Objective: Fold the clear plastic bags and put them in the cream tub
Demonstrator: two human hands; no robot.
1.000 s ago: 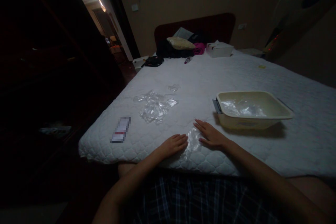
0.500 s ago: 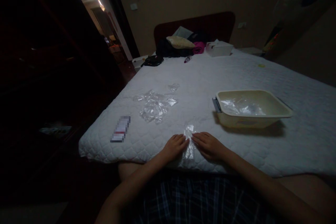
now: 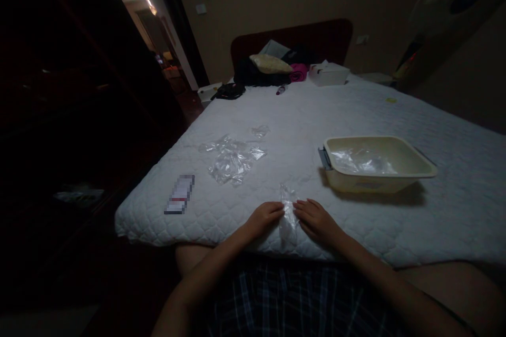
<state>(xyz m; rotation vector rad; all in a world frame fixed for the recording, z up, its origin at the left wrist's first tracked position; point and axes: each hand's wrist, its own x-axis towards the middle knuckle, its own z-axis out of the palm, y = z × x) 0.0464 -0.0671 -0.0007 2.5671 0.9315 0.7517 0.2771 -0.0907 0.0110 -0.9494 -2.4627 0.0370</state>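
A small clear plastic bag lies on the white quilted mattress near its front edge, standing up a little between my hands. My left hand rests on the mattress with its fingertips against the bag's left edge. My right hand lies with its fingers close together, touching the bag's right edge. Both hands pinch the bag from either side.
A pile of clear plastic bags lies to the left. A cream plastic basin holding clear plastic stands at the right. A small flat packet lies near the left edge. Clothes, a pillow and a white box sit by the headboard.
My hands have drawn together from either side of the bag, which was lying flat and is now narrowed and raised between my fingertips.
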